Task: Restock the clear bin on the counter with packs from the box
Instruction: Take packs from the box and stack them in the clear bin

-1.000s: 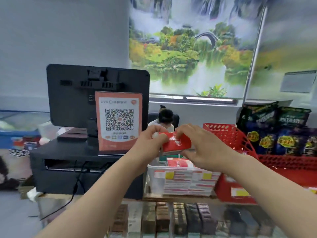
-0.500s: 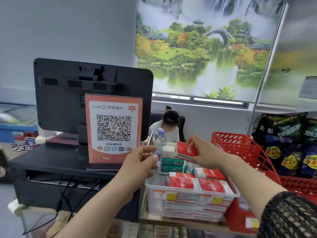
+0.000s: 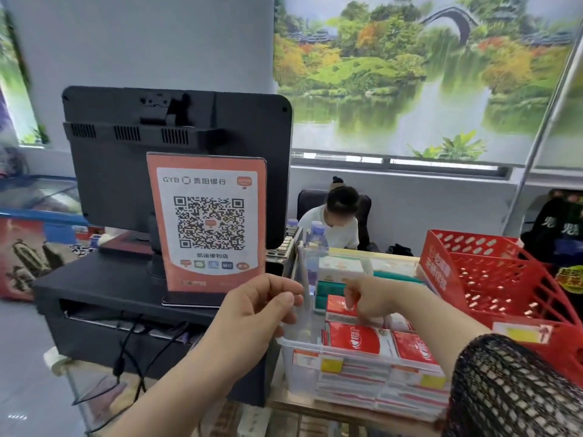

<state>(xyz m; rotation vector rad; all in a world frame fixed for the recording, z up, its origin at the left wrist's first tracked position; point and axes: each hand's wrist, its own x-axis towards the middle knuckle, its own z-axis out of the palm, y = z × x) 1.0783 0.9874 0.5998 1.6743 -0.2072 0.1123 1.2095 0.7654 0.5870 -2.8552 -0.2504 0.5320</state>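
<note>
The clear bin (image 3: 303, 370) stands on the counter, low and centre, filled with rows of red-and-white packs (image 3: 356, 339). My right hand (image 3: 372, 299) reaches in over the back row and grips one red pack (image 3: 339, 305) by its top, low among the others. At the bin's left wall hovers my left hand (image 3: 262, 310), fingers loosely curled, nothing visible in it. I cannot see the box in this view.
A black monitor (image 3: 176, 146) with an orange QR sign (image 3: 208, 222) stands left of the bin. A red mesh basket (image 3: 492, 279) sits to the right, beside dark snack bags (image 3: 561, 234). Behind the bin are green and white cartons, a water bottle (image 3: 317, 244) and a seated person (image 3: 334, 222).
My right hand has carried the red pack down from mid-air into the bin's back row. The left hand let go of it earlier and now hovers by the bin's left wall.
</note>
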